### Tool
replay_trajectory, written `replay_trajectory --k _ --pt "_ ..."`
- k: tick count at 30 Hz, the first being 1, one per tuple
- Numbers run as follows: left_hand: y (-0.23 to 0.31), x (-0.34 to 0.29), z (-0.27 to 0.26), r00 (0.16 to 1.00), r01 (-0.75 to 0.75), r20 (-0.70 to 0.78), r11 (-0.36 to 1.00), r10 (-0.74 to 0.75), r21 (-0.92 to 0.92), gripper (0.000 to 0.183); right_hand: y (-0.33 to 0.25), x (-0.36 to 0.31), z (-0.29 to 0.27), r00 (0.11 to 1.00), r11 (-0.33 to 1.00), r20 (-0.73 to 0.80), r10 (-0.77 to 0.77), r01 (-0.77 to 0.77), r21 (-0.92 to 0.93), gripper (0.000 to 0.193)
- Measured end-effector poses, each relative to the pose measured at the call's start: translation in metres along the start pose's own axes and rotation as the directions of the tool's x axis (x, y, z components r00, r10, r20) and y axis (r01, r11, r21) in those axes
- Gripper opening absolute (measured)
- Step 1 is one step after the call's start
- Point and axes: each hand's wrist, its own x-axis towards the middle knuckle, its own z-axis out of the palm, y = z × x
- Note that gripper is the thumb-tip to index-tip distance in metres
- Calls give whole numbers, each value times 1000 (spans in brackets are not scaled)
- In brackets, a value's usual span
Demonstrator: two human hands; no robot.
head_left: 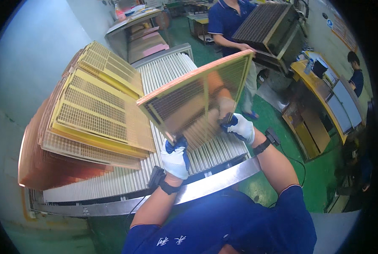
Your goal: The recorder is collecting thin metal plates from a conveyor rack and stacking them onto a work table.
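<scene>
Here, a panel point(205, 101) over silvery rollers point(218, 154), green floor point(263, 180) beyond.

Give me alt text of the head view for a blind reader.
Gloved left hand and right hand hold tilted, copper-edged gridded panels over pale bars. More panels are stacked at left; behind, a co-worker stands by a dark rack.

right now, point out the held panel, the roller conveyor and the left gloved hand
held panel point(191, 101), head view, on its gridded face
roller conveyor point(218, 153), head view, on the bare rollers
left gloved hand point(173, 159), head view, on the glove's white back
</scene>
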Motion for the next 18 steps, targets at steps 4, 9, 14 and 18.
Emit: replay_trajectory --k 4,9,14,18 --pt "1 -1 -3 997 -66 46 989 61 133 26 -11 -4 4 1000 985 -19 22 -25 -168 18" --pt "-2 1 -8 1000 31 -2 998 -31 51 23 -34 -12 14 995 929 -59 76 -92 -357 16" --pt "9 17 -8 992 -75 -63 912 109 403 17 -66 -24 27 977 901 -136 162 -202 -383 28" --pt "28 27 -7 977 123 177 992 -117 -26 33 -78 -35 34 1000 966 16 -24 28 -258 38"
